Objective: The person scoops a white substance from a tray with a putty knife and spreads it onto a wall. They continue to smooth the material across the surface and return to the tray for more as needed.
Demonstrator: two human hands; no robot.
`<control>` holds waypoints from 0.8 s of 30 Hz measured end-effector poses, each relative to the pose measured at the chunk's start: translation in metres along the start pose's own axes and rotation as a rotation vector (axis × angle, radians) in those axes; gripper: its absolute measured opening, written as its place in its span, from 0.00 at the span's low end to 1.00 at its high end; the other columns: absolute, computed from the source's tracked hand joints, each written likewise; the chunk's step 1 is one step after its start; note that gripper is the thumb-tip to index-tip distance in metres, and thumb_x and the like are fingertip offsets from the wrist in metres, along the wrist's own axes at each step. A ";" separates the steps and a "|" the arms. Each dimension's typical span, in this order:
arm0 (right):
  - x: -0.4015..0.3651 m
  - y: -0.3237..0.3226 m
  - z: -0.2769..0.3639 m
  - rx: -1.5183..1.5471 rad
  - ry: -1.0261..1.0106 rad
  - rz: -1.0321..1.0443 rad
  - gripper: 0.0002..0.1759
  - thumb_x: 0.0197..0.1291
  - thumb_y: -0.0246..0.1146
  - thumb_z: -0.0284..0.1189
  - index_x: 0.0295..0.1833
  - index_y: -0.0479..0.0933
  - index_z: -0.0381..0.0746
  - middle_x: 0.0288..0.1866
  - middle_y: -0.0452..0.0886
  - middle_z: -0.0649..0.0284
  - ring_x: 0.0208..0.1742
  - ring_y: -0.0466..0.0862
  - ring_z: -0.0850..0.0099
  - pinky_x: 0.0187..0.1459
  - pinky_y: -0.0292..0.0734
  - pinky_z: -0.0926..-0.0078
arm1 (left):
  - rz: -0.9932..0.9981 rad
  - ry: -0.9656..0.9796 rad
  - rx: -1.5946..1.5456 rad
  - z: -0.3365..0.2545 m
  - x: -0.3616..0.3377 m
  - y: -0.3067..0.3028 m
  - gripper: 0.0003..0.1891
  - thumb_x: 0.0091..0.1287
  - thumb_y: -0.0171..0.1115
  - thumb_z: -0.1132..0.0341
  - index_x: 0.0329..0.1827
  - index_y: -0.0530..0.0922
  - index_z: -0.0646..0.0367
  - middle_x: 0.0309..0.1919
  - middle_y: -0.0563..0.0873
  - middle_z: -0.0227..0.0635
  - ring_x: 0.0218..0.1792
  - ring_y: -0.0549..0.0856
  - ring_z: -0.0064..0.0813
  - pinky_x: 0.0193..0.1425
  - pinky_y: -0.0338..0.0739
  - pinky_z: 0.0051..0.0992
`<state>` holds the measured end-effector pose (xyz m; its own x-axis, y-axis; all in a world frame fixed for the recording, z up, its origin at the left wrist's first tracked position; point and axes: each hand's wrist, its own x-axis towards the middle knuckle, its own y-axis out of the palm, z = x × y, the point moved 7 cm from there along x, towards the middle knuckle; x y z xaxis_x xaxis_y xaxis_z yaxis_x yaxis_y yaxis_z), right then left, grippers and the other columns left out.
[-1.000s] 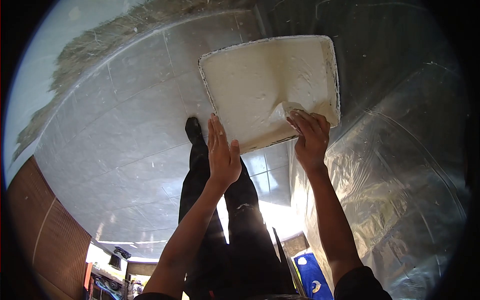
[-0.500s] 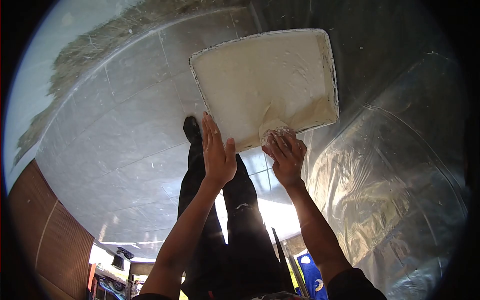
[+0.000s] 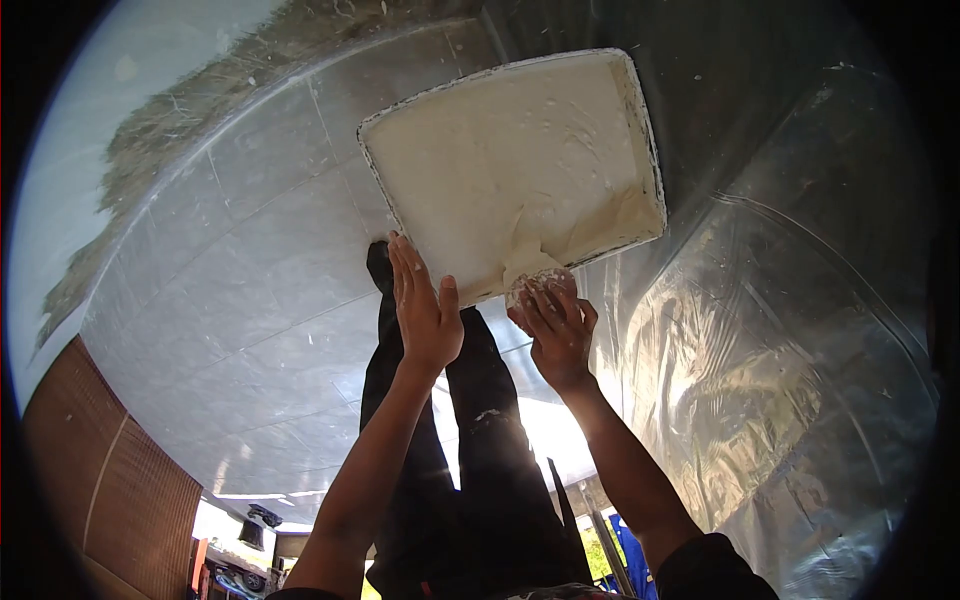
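A large rectangular tub [image 3: 646,130] with a crusted rim lies ahead of me, holding smooth off-white wet compound [image 3: 490,160]. My right hand [image 3: 560,325] is closed around a lumpy, compound-crusted tool [image 3: 540,288] at the tub's near edge. From it a pale flat part reaches over the rim into the compound; its exact kind I cannot tell. My left hand [image 3: 428,315] is held flat beside the tub's near left corner, fingers straight and thumb apart, with nothing in it. Its fingertips are right at the rim.
Grey tiled floor [image 3: 270,260] spreads to the left, with a brown ribbed panel [image 3: 130,470] beyond. Shiny plastic sheeting [image 3: 740,350] covers the right side. My legs [image 3: 480,400] in black stand just behind the tub, a dark shoe [image 3: 379,265] near its left corner.
The tub and both hands have shifted slightly left in view. My right hand and the crusted tool sit a little lower at the rim; my left hand stays flat.
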<state>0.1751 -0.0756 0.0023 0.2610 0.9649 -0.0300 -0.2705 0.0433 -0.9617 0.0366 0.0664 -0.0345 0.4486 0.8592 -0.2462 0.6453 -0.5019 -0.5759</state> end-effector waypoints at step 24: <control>-0.014 0.005 0.074 0.148 0.006 0.125 0.23 0.54 0.68 0.24 0.57 0.84 0.50 0.62 0.83 0.71 0.68 0.77 0.72 0.67 0.58 0.61 | -0.021 0.061 -0.020 -0.002 -0.001 -0.003 0.36 0.83 0.31 0.50 0.82 0.44 0.72 0.81 0.49 0.64 0.82 0.50 0.60 0.83 0.49 0.47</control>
<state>0.1017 -0.0698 0.0176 0.2220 0.9636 -0.1491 -0.4341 -0.0393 -0.9000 0.0351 0.0668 -0.0311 0.4715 0.8620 -0.1859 0.6670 -0.4865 -0.5643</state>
